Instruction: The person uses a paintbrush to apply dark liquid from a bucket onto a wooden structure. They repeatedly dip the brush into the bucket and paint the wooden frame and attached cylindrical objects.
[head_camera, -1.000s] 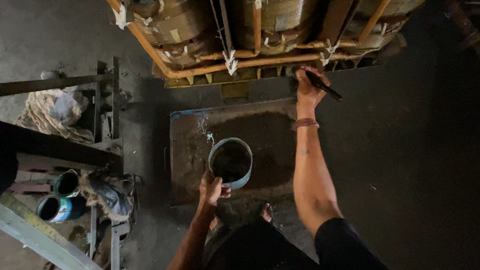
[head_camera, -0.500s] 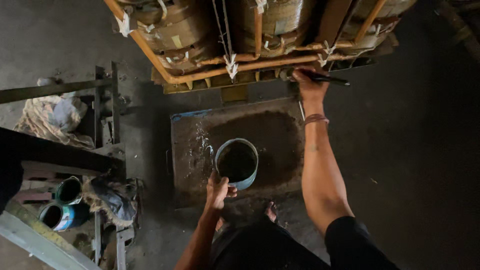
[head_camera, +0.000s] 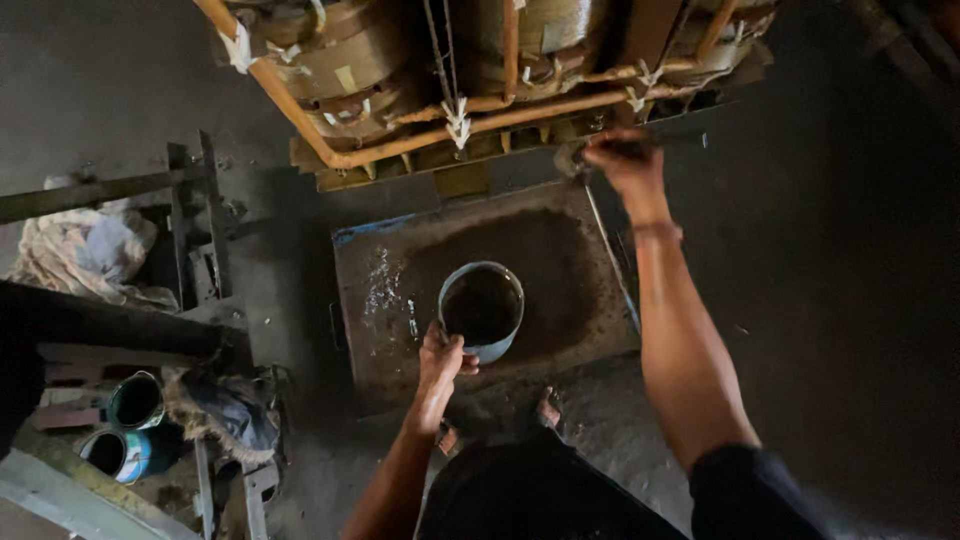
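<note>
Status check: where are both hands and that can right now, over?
Left hand grips rim of round pale-blue metal can on stained metal tray. Right hand shut on dark slim tool under orange pipe frame. Nothing between hands.

Bucket on a tray, below a wound frame

A bucket (head_camera: 481, 310) is set on a flat metal tray (head_camera: 380, 330) on the floor, its near rim gripped by the left hand (head_camera: 442, 358). Beyond the tray, a pipe frame with wound coils (head_camera: 400, 70) is placed, and the right hand (head_camera: 625, 160) is raised to its lower edge, closed around a tool (head_camera: 650, 145). To the left, two cans (head_camera: 125, 425) are seen beside a heap of rags (head_camera: 225, 410), with crumpled cloth (head_camera: 85, 250) farther back.
</note>
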